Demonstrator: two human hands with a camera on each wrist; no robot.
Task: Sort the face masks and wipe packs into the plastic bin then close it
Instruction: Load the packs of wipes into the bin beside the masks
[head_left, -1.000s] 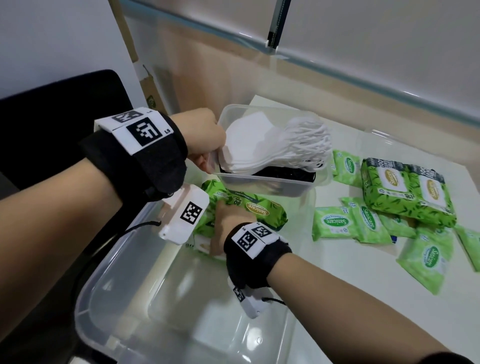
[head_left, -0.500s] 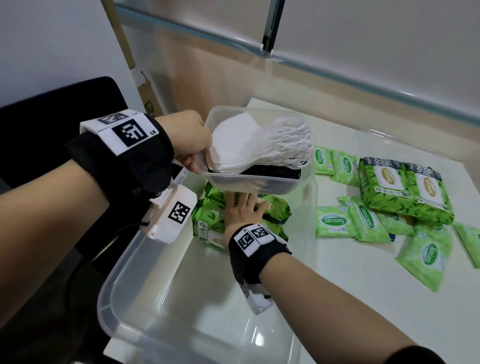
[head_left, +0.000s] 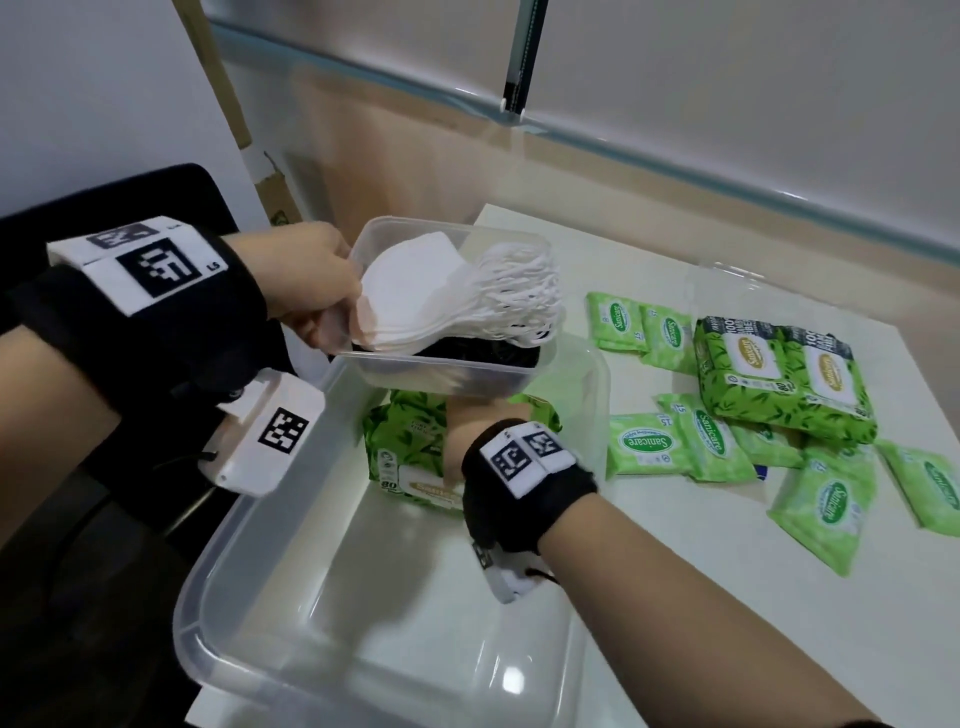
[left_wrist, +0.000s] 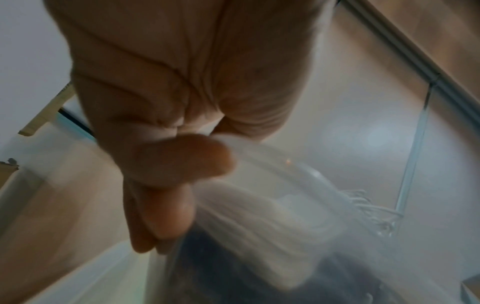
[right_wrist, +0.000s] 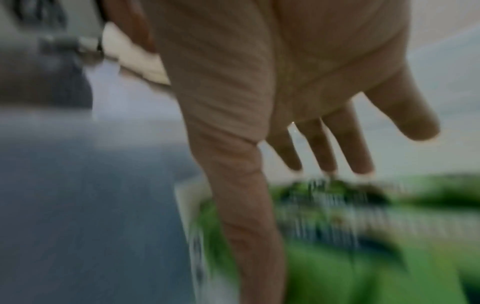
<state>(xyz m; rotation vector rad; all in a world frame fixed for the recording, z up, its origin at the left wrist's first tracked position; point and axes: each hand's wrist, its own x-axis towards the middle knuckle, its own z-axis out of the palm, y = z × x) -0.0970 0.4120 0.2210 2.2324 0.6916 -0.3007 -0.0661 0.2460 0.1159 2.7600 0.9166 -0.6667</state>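
On the table (head_left: 649, 597) the plastic bin (head_left: 270, 587) holds green wipe packs (head_left: 410, 441) under the flat, empty right hand (head_left: 462, 426), so the left hand (head_left: 311, 280), its grip pinching the mask tub (head_left: 447, 371), should lower it level beside them

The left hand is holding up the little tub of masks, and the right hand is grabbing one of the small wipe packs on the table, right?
Not quite. The right hand is open over the big wipe pack inside the plastic bin, as the head view shows. The left hand does hold the little tub.
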